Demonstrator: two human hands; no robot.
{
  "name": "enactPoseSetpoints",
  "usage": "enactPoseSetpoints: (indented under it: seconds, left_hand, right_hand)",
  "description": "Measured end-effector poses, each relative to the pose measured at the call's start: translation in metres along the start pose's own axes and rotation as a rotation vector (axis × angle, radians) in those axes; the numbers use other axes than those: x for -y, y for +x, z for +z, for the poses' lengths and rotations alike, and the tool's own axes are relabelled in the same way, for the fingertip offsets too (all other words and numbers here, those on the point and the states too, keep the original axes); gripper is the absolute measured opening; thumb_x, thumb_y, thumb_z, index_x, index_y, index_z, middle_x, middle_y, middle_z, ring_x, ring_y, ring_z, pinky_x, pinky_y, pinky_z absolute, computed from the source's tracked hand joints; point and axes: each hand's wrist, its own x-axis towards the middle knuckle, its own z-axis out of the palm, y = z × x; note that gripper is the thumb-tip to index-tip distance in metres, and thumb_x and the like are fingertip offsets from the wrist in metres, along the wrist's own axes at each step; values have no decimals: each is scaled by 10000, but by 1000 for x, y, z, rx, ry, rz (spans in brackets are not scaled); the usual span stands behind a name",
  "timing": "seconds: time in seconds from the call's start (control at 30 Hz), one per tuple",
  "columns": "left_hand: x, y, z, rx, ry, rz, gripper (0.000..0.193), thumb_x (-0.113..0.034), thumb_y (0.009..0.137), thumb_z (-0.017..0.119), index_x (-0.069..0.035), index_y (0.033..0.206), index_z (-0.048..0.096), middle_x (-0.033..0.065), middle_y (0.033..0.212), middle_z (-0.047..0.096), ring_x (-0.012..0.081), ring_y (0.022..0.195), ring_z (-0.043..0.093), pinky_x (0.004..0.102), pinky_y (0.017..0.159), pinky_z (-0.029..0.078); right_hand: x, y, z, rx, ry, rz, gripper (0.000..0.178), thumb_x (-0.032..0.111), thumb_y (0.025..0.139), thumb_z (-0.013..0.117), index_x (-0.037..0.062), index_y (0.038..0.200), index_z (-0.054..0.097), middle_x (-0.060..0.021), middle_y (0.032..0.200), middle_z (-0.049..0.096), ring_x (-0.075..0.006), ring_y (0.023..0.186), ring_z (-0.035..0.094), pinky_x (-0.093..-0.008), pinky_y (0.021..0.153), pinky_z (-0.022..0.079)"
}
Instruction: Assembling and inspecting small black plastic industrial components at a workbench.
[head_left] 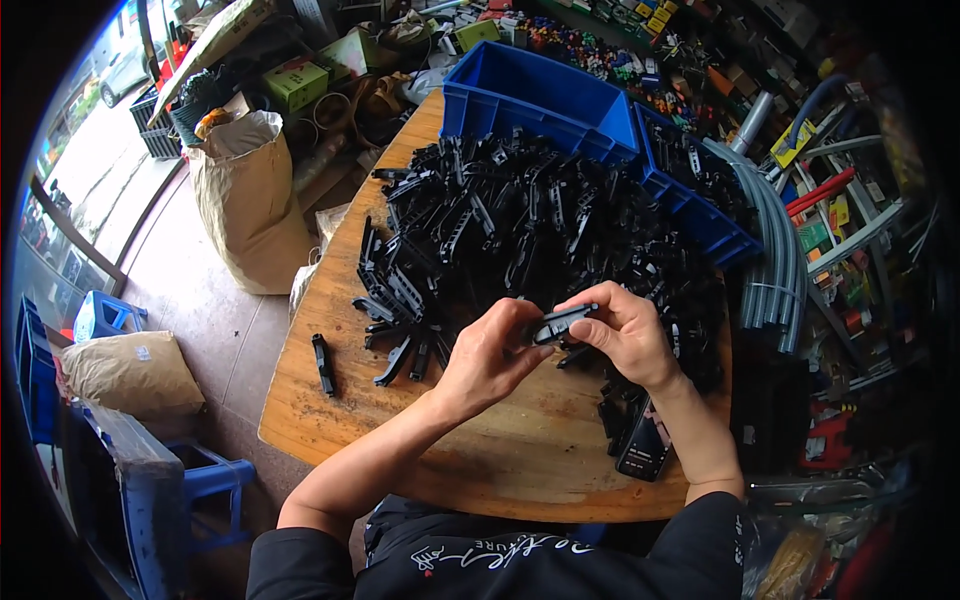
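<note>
Between my two hands, just in front of a big heap, is a slim black plastic part (562,324). My left hand (492,350) pinches its left end, while the fingers and thumb of my right hand (625,330) close on the other end. Its exact kind is not clear. Behind my hands the heap of similar black plastic parts (480,215) spreads over the wooden table (480,455). One single black part (323,365) lies apart near the table's left edge. A black phone-like slab (644,440) rests under my right forearm.
An open blue bin (540,110) stands at the table's far side. Beside it, another blue bin (700,205) holds more black parts. A tall paper sack (245,200) and a blue stool (215,485) are on the floor at left. Bent grey tubes (775,260) hang at right.
</note>
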Motion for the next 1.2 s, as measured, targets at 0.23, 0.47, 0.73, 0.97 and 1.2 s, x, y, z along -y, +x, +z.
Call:
enactPoseSetpoints:
  seconds: [0.23,0.47,0.73,0.97,1.2]
  left_hand:
    - [13,13,-30,-217,-134,-219,279,-75,825,623,-17,1089,555,63,927,602,125,782,576,251,676,466]
    - [28,24,-45,-210,393,78,255,-31,716,593,-74,967,615,64,867,589,220,828,554,330,699,471]
    - [54,21,12,183,1001,255,379,-121,680,656,-78,1046,568,58,880,567,255,891,499,365,771,387]
    - [33,1,0,367,794,236,266,-77,663,633,-88,926,591,68,856,558,267,888,513,369,738,410]
    - [35,-10,13,407,952,210,209,-112,688,668,-96,880,586,59,948,545,246,931,508,372,748,389]
  right_hand:
    - [-1,69,-178,-880,-893,-319,263,148,832,672,-3,1035,603,-33,823,638,-91,716,574,-226,672,463]
    - [26,61,-165,-777,-685,-172,312,225,896,594,10,1121,577,-54,1013,629,-106,884,577,-252,768,459]
    - [-27,-48,16,-186,-1043,-149,179,0,767,606,-13,944,630,-112,991,596,-273,931,548,-346,819,457]
    - [-67,-67,54,-289,-1157,-119,111,-28,721,589,9,825,578,-85,900,530,-259,859,527,-359,745,459]
    - [-75,-73,42,-337,-1072,-140,223,-22,695,649,3,912,604,-68,948,552,-248,894,534,-338,792,457]
